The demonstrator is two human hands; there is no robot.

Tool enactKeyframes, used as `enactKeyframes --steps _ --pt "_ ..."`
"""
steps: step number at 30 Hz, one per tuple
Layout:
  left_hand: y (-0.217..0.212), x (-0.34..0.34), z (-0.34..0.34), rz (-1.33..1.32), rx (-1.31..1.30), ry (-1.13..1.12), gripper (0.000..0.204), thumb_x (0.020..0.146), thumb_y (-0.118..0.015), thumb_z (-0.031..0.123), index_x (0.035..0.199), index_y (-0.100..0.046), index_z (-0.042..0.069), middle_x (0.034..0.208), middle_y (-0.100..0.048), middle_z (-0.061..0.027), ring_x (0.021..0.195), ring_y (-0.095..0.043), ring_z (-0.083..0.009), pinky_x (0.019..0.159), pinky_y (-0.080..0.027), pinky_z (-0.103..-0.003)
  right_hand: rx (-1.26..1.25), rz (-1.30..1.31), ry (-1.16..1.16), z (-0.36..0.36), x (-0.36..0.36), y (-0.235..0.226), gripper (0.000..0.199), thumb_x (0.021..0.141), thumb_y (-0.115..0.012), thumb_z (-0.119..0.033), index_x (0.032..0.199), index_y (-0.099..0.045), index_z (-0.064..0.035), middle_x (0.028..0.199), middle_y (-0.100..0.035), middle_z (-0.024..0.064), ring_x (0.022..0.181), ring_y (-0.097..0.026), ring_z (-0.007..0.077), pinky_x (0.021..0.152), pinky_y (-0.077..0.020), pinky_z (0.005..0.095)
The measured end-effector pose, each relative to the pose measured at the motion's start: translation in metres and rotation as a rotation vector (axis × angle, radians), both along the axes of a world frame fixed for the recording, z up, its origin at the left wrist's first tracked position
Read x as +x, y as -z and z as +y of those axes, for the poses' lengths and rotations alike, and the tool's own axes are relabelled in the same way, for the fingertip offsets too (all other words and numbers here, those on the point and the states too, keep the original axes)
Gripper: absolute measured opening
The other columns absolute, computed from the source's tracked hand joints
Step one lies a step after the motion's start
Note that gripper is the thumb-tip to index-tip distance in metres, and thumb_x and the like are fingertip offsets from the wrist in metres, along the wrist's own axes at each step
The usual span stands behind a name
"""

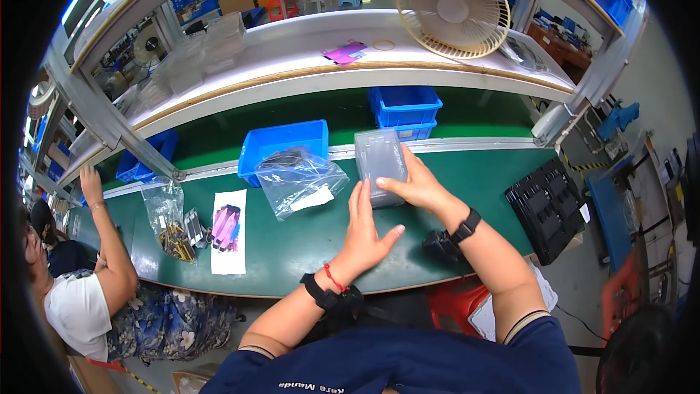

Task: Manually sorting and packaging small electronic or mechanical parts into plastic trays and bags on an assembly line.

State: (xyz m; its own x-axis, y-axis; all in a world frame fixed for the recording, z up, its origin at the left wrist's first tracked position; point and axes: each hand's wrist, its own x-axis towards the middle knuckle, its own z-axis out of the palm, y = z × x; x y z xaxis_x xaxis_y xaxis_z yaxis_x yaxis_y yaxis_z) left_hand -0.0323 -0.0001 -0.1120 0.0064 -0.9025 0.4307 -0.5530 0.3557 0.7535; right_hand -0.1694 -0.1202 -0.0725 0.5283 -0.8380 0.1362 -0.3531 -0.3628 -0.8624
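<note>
A stack of clear plastic trays (379, 160) lies on the green worktable, ahead of me near the metal rail. My right hand (429, 191) grips its right side, with the thumb across the top and the fingers along the edge. At the near left corner of the stack is my left hand (364, 241), its fingers stretched out and thumb spread wide; whether the fingertips touch the trays I cannot tell. To the left, a clear plastic bag (302, 182) with dark parts inside and a white label leans over the front of a blue bin (251, 142).
Further left lie pink-purple strips (227, 228) on a white sheet and a bag of yellow-black parts (175, 239). Black trays (547, 208) sit at the right table end. Blue bins (408, 106) stand under the shelf, which carries a fan (453, 7). A co-worker (80, 299) sits at left.
</note>
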Motion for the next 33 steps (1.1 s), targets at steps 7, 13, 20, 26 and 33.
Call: enactKeyframes --steps 7,13,20,26,33 --pt "-0.001 0.058 -0.028 0.307 0.259 0.127 0.099 0.079 -0.072 0.024 0.148 -0.005 0.000 0.152 -0.013 -0.0241 0.141 -0.018 -0.0346 0.107 -0.030 -0.047 -0.033 -0.009 0.060 -0.041 0.050 0.011 0.091 0.071 -0.080 -0.033 0.139 -0.032 0.0034 0.132 -0.046 0.0254 0.125 -0.045 0.0308 0.103 -0.0372 0.0369" --pt "-0.007 0.080 -0.039 0.352 0.335 0.197 0.094 0.082 -0.071 0.026 0.150 -0.009 0.007 0.153 -0.017 -0.0175 0.139 -0.024 -0.0323 0.104 -0.035 -0.048 -0.377 0.069 0.237 -0.040 0.063 -0.006 0.084 0.068 -0.080 -0.031 0.132 -0.040 0.0047 0.126 -0.050 0.0269 0.119 -0.047 0.0407 0.100 -0.0394 0.0434" --pt "-0.006 0.124 -0.027 0.496 0.440 0.289 0.060 0.085 -0.064 0.007 0.138 -0.039 -0.001 0.139 -0.044 -0.0142 0.124 -0.047 -0.0263 0.096 -0.044 -0.034 -0.344 0.359 0.221 -0.014 0.101 -0.022 0.086 0.066 -0.077 -0.047 0.127 -0.046 0.0048 0.122 -0.048 0.0325 0.114 -0.047 0.0461 0.098 -0.0399 0.0468" --pt "-0.009 0.126 -0.026 0.507 0.477 0.322 0.045 0.086 -0.062 0.004 0.128 -0.050 -0.002 0.125 -0.055 -0.0112 0.112 -0.056 -0.0206 0.092 -0.045 -0.030 -0.503 0.266 0.382 0.039 0.029 -0.041 0.082 0.071 -0.073 -0.049 0.133 -0.044 -0.0018 0.126 -0.048 0.0325 0.120 -0.045 0.0450 0.101 -0.0372 0.0471" --pt "-0.009 0.128 -0.022 0.435 0.471 0.295 0.037 0.086 -0.063 0.004 0.122 -0.055 -0.003 0.115 -0.060 -0.0094 0.106 -0.058 -0.0180 0.089 -0.047 -0.028 -0.408 0.832 1.593 0.093 -0.181 0.011 0.072 0.077 -0.068 -0.045 0.132 -0.041 -0.0082 0.139 -0.033 0.0296 0.129 -0.030 0.0462 0.096 -0.0283 0.0677"
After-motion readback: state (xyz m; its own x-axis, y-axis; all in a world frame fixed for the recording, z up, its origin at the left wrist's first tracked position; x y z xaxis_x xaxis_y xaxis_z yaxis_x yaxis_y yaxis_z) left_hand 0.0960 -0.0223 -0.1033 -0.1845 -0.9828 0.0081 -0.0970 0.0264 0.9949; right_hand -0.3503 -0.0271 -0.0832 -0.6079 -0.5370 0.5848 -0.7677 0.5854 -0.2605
